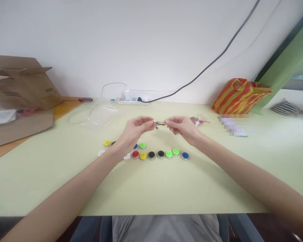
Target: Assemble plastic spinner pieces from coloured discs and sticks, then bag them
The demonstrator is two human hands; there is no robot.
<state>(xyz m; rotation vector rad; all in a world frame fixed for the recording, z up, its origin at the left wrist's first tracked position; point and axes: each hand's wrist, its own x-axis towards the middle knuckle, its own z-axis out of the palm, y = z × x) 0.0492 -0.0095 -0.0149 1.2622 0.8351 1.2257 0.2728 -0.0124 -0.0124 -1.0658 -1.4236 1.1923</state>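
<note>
Thin coloured sticks (160,124), in red, blue, yellow and dark tones, stretch between my two hands over the middle of the table. My left hand (138,128) pinches them at one end, thumb against fingers. At the other end my right hand (183,129) is closed in a pinch too. Fingers hide part of the sticks, so how many each hand has I cannot tell. Nearer to me stand several small round pieces with coloured tops, among them a red one (135,154), a black one (151,155) and a blue one (185,155). My left forearm covers some of them.
Behind my right hand lies a clear bag with small coloured parts (198,121). A striped bag (236,97) and a purplish packet (233,126) sit to the right. Clear plastic wrap (101,116), a power strip (132,101) with a cable, and a cardboard box (25,84) are farther left.
</note>
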